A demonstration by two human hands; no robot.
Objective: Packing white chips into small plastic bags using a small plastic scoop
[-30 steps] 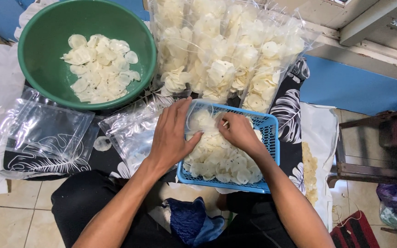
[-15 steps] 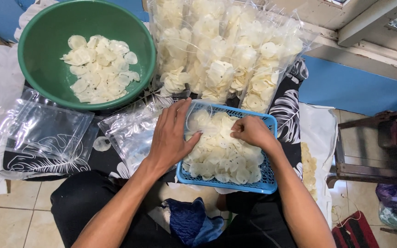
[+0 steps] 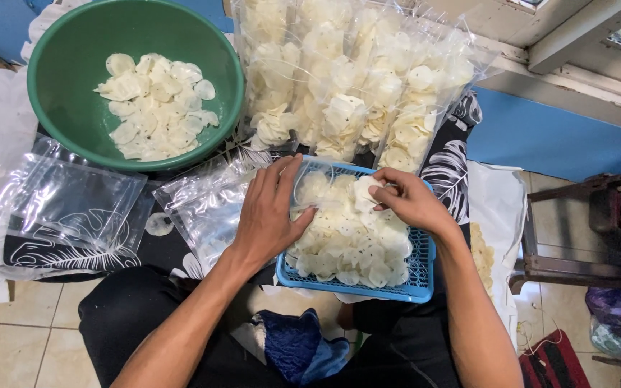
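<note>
**Blue basket, both hands at its far edge**

Blue basket [image 3: 411, 287] of pale crackers [image 3: 346, 248] sits near, centre. Left hand [image 3: 271, 215] spread flat, holding a clear bag [image 3: 310, 188] open over the far-left corner — right hand [image 3: 407, 201] pinches crackers just right of the mouth. Green bowl [image 3: 73, 86] far left; filled bags [image 3: 353, 79] behind.

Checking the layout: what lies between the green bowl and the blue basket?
In the head view, clear plastic bags lie on the dark leaf-print cloth between green bowl and blue basket.
</note>
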